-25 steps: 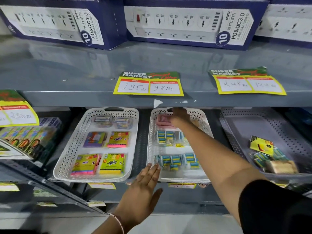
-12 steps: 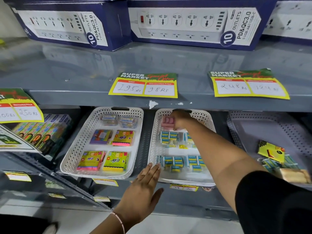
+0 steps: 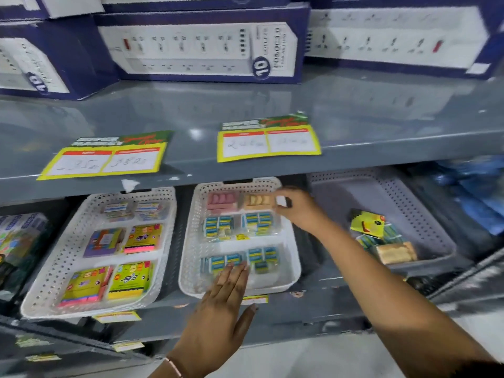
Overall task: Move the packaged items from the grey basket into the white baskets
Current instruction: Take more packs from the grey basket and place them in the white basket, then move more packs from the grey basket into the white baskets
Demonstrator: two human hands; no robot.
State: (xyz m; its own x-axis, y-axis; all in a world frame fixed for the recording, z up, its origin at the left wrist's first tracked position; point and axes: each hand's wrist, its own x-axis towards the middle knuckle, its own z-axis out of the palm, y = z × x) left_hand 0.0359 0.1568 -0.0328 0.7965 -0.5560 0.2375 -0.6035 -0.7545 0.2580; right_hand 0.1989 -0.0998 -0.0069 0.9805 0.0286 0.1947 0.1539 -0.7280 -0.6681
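Note:
The middle white basket (image 3: 293, 257) holds blue packs (image 3: 240, 225), with a pink pack (image 3: 221, 201) and an orange pack (image 3: 257, 201) lying side by side at its back. My right hand (image 3: 298, 211) is at the back right corner, its fingers pinched on the white end of the orange pack. My left hand (image 3: 226, 304) lies flat with fingers apart over the basket's front rim, fingertips above the front blue packs. The grey basket (image 3: 433, 214) to the right holds a yellow pack (image 3: 366, 222), blue-green packs (image 3: 381, 238) and a tan pack (image 3: 395, 253). The left white basket (image 3: 54, 268) holds colourful sticky-note packs.
The baskets sit under a grey shelf (image 3: 354, 115) that carries yellow price tags (image 3: 268, 141) and blue power-strip boxes (image 3: 201, 45). Boxed goods (image 3: 19, 241) stand at the far left, and blue wrapped items (image 3: 474, 192) lie at the far right.
My right hand let go of the pink pack at the basket's back left and moved right to the orange pack. My left hand slid forward over the front rim. The view swung right.

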